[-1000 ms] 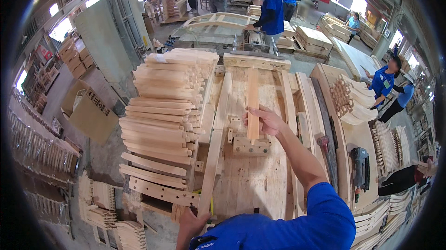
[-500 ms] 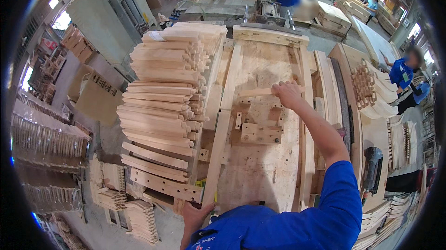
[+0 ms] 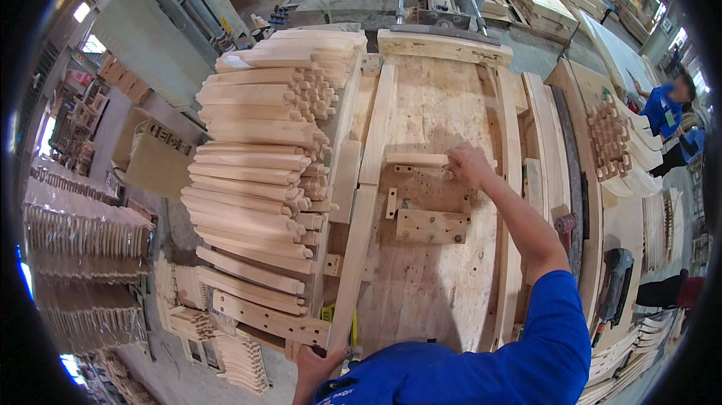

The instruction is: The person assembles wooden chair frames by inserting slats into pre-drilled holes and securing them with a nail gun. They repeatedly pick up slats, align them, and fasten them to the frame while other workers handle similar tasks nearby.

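Note:
My right hand (image 3: 471, 166) is closed on the right end of a short pale wooden slat (image 3: 417, 158). The slat lies level along the far side of a jig of wooden blocks (image 3: 431, 226) on the worn bench board (image 3: 421, 296). Low in the view, my left hand (image 3: 317, 367) grips the near end of a long wooden rail (image 3: 353, 262) along the bench's left side; its fingers are partly hidden. Left of that rail lies a big stack of shaped wooden legs (image 3: 252, 172), with a drilled wooden strip (image 3: 263, 313) at its near end.
A second rail (image 3: 509, 254) borders the bench board on the right. Beyond it lie a red-headed tool (image 3: 564, 223) and a dark power tool (image 3: 617, 285). A crossbar (image 3: 444, 45) closes the far end. Other people in blue work at the back and far right. A cardboard box (image 3: 154, 157) stands left.
The slat in my right hand has come down against the far side of the jig and now lies level. At the back, the person in blue has leaned left. My whole view has shifted slightly.

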